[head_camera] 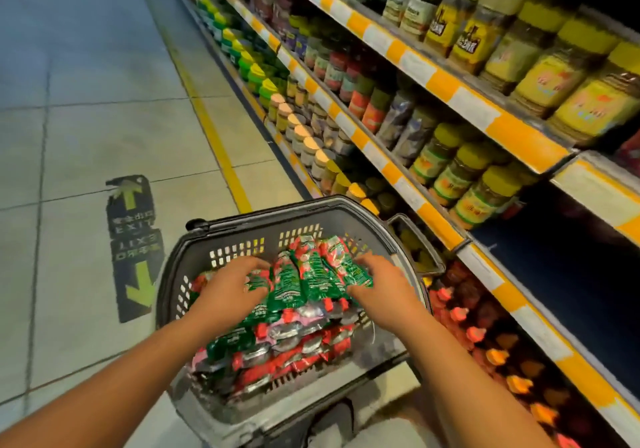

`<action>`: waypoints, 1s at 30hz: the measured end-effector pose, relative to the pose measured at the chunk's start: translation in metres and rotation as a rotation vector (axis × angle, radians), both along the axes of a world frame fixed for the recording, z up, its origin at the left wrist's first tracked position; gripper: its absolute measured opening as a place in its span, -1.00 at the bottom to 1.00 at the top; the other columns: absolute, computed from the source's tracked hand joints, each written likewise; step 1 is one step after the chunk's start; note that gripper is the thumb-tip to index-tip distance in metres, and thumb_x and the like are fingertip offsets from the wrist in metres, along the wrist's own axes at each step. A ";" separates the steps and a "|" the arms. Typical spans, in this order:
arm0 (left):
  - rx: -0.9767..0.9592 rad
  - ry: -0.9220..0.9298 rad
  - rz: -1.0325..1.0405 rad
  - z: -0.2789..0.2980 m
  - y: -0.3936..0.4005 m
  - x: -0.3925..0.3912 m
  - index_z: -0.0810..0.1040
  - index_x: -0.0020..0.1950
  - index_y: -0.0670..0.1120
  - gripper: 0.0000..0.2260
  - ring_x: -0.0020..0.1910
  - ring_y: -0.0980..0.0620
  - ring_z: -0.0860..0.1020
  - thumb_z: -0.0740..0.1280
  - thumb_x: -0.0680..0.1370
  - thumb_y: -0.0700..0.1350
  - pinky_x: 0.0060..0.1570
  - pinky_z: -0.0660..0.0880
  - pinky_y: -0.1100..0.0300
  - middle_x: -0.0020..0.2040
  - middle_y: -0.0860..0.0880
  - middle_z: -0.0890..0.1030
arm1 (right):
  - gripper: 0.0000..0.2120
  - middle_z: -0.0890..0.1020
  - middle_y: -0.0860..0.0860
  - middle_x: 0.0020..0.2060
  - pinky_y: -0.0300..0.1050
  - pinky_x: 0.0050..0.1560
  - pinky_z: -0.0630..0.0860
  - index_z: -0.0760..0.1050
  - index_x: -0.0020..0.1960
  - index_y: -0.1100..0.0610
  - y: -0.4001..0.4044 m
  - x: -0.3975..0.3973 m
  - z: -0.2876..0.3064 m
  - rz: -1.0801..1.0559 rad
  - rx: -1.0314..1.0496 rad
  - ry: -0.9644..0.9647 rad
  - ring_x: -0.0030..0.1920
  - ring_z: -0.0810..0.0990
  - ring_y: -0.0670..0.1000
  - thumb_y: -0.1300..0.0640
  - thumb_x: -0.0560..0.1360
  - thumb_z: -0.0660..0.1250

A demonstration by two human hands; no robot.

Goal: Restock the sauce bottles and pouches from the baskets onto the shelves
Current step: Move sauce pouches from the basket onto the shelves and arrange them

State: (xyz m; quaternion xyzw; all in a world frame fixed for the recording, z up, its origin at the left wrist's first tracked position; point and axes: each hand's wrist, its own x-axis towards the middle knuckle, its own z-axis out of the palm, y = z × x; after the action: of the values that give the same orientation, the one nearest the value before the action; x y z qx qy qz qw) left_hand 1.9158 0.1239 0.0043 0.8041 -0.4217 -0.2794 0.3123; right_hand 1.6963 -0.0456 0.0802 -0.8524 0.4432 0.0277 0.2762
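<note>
A grey plastic basket (242, 236) stands on the floor in front of me, filled with red and green sauce pouches (277, 340). A bunch of several pouches (311, 274) is raised at the top of the pile. My left hand (230, 283) grips the bunch from the left with curled fingers. My right hand (379, 279) grips it from the right. The shelves (433, 225) run along the right side. A dark bare stretch of shelf (561, 267) lies just right of the basket, with red-capped sauce bottles (478, 329) on the level below.
Jars with yellow, green and orange lids (467, 173) fill the upper shelves. A yellow line (214, 142) runs along the tiled floor beside the shelf base. A floor exit sticker with green arrows (133, 239) lies left of the basket. My shoe (332, 416) shows below the basket.
</note>
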 end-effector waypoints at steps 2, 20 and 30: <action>0.093 -0.032 -0.001 -0.015 0.004 0.002 0.52 0.39 0.09 -0.58 0.39 0.00 0.46 0.46 0.55 -0.06 0.38 0.42 0.04 0.42 0.03 0.47 | -0.38 0.39 0.05 0.52 0.04 0.35 0.45 0.33 0.57 0.06 -0.001 0.015 -0.020 0.028 0.024 0.067 0.43 0.46 0.14 0.05 0.57 0.45; 0.589 -0.228 -0.073 -0.057 0.042 -0.025 -0.02 0.65 0.18 0.01 0.63 -0.32 -0.17 0.57 0.39 0.22 0.42 0.42 -0.18 0.62 0.02 -0.41 | -0.29 0.28 0.20 0.47 0.17 0.21 0.58 0.18 0.59 0.03 0.009 0.046 -0.122 0.113 -0.029 0.305 0.19 0.61 0.25 0.40 0.54 0.33; 0.571 -0.366 -0.131 -0.056 0.046 -0.032 -0.04 0.64 0.16 -0.07 0.63 -0.35 -0.08 0.46 0.44 0.18 0.33 0.50 -0.17 0.66 -0.09 -0.26 | -0.47 0.51 0.18 0.26 0.09 0.18 0.59 0.40 0.45 0.17 -0.003 0.057 -0.130 -0.006 -0.050 0.157 0.13 0.61 0.19 0.43 0.52 0.35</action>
State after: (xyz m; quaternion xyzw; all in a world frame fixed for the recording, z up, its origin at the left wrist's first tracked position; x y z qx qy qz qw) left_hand 1.8833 0.1701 -0.0516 0.8670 -0.4263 -0.2568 -0.0248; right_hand 1.7531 -0.0487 -0.0500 -0.8528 0.4666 0.0825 0.2193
